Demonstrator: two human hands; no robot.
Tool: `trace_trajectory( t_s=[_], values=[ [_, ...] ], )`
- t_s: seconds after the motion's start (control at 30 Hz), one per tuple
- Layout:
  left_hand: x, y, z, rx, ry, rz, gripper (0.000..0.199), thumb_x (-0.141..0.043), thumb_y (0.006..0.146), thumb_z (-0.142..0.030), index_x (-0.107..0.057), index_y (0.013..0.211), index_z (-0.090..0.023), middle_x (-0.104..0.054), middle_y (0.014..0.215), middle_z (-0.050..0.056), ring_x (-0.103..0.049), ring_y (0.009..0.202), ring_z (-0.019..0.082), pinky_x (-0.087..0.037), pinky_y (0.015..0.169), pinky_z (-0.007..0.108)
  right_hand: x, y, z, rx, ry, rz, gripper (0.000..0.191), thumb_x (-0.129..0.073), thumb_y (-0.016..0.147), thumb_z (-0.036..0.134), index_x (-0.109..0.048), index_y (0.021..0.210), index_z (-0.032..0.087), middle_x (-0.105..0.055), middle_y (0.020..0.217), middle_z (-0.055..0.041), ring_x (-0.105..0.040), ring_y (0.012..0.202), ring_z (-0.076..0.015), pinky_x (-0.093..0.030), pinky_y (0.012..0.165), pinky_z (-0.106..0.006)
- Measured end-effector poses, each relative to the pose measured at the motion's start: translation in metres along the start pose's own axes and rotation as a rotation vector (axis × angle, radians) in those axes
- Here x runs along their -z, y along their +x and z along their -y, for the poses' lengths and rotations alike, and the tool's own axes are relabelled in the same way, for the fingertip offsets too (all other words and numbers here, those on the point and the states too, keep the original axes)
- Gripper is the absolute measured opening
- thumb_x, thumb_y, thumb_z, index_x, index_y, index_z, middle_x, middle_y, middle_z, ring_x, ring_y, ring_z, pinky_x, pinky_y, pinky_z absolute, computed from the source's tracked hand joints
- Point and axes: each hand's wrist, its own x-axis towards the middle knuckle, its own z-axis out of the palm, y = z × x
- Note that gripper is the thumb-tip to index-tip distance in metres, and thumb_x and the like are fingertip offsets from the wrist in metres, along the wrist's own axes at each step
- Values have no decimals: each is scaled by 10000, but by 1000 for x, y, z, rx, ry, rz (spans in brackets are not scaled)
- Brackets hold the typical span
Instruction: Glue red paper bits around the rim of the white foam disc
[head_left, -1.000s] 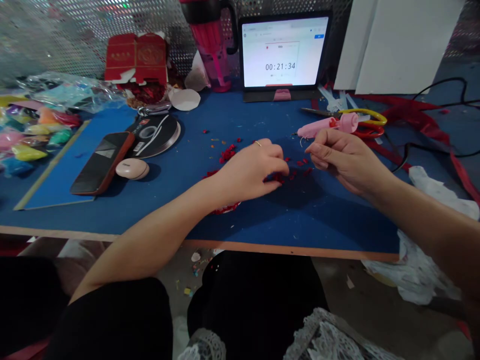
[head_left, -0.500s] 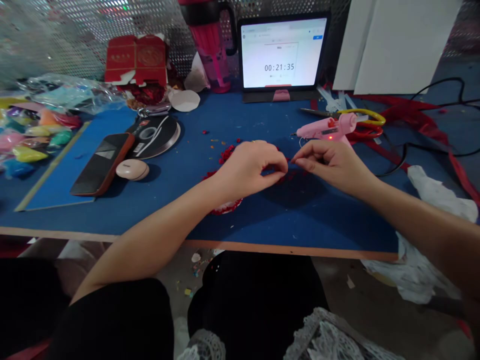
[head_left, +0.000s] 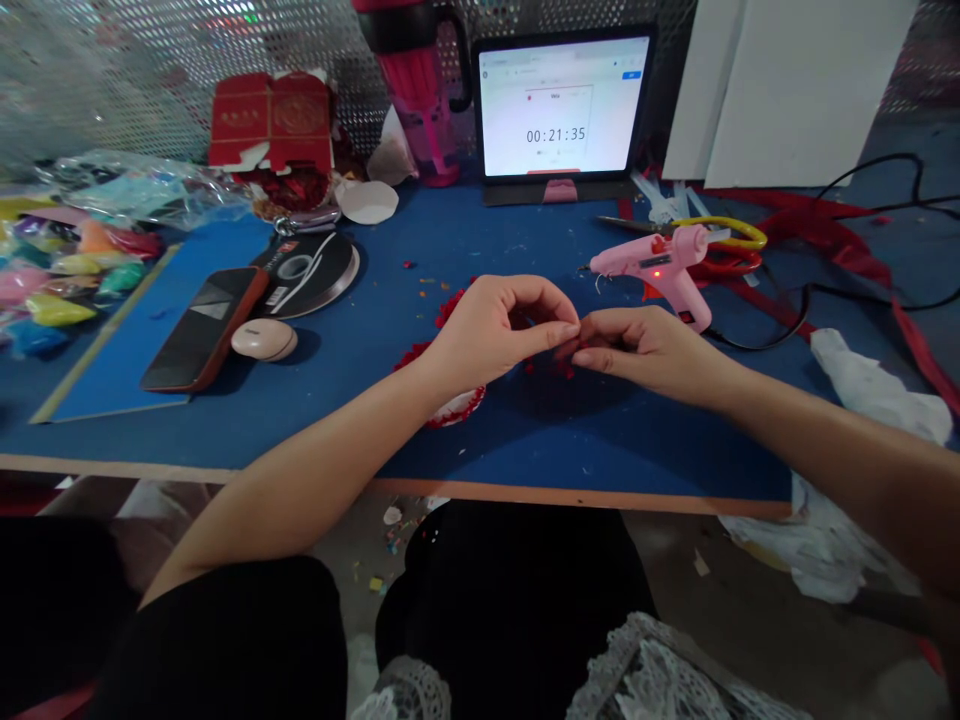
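Observation:
My left hand (head_left: 507, 325) is closed in a pinch above the blue table, and what its fingertips hold is too small to make out. Right beside it, my right hand (head_left: 643, 345) pinches too, its fingertips meeting those of the left; anything between them is hidden. A white round piece with a red ruffled edge (head_left: 457, 405) lies partly covered under my left hand and forearm. Small red bits (head_left: 551, 367) show on the table beneath the fingers. Behind my right hand rests a pink glue gun (head_left: 652, 262) with a lit red light.
A tablet (head_left: 564, 108) stands at the back beside a pink bottle (head_left: 424, 100). Scissors (head_left: 731, 232) and red ribbon (head_left: 840, 240) lie behind the glue gun. To the left are a ribbon spool (head_left: 315, 272), a phone (head_left: 204, 330) and a pale oval case (head_left: 264, 340).
My right hand has moved slightly left and down, up to the fingertips of my left hand. More of the glue gun's handle shows.

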Motion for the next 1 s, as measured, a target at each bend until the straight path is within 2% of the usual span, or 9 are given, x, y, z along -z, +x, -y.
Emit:
trace_trajectory(
  t_s=[0.1,0.27,0.4,0.5,0.63,0.73,0.8,0.9,1.0],
  values=[
    [1,1,1,-10,-38,-14,71,-709,788,-218,-692,789,-150,-682,740,2,-603,664,91,-476,624,210,-1,0,2,-16,88,-1,331,-690,818,502,-636,758,181,-609,696,2,-510,629,-116,-384,582,-250],
    [8,4,6,-18,-37,-114,64,-694,788,-215,-670,784,-156,-672,773,3,-591,670,92,-482,639,216,1,-1,-3,27,213,-102,364,-666,847,520,-606,741,177,-549,701,10,-443,632,-101,-325,576,-255],
    [22,9,10,-41,144,-211,35,-662,804,-192,-655,783,-164,-670,765,2,-583,650,99,-490,637,233,2,0,-7,4,337,-119,378,-677,845,519,-551,715,187,-457,632,41,-340,565,-85,-244,520,-263],
    [34,11,11,-66,322,-256,28,-650,808,-182,-663,790,-165,-685,780,8,-605,681,117,-496,661,249,3,0,-6,8,396,-129,390,-679,848,514,-525,695,190,-436,613,44,-351,572,-86,-251,529,-264],
    [40,11,11,-64,554,-177,67,-641,805,-171,-705,824,-179,-710,813,11,-633,734,143,-500,740,282,5,0,-3,-8,454,-137,403,-696,832,515,-512,681,190,-440,611,37,-366,580,-92,-256,534,-264],
    [34,8,10,-127,668,-83,136,-632,821,-190,-733,913,-198,-728,957,28,-659,888,186,-496,849,329,6,0,-2,-12,474,-139,408,-701,828,513,-511,672,189,-441,614,33,-361,577,-94,-249,529,-264],
    [26,6,6,-201,617,-67,151,-625,854,-242,-731,952,-199,-726,1032,36,-656,976,198,-489,886,331,5,0,-2,-2,469,-140,408,-698,831,511,-510,667,188,-443,622,30,-367,585,-96,-257,536,-264],
    [10,0,-1,-246,482,-27,238,-657,868,-393,-717,975,-189,-733,982,37,-661,883,168,-494,794,283,3,0,-1,20,463,-127,392,-682,847,504,-517,682,189,-441,635,30,-380,600,-98,-272,548,-263],
    [-5,-6,-4,-290,549,-10,303,-730,805,-462,-696,913,-181,-733,900,21,-638,836,169,-474,814,297,0,0,0,16,471,-119,382,-676,860,486,-512,691,187,-443,637,35,-383,619,-98,-282,571,-260]
  ],
)
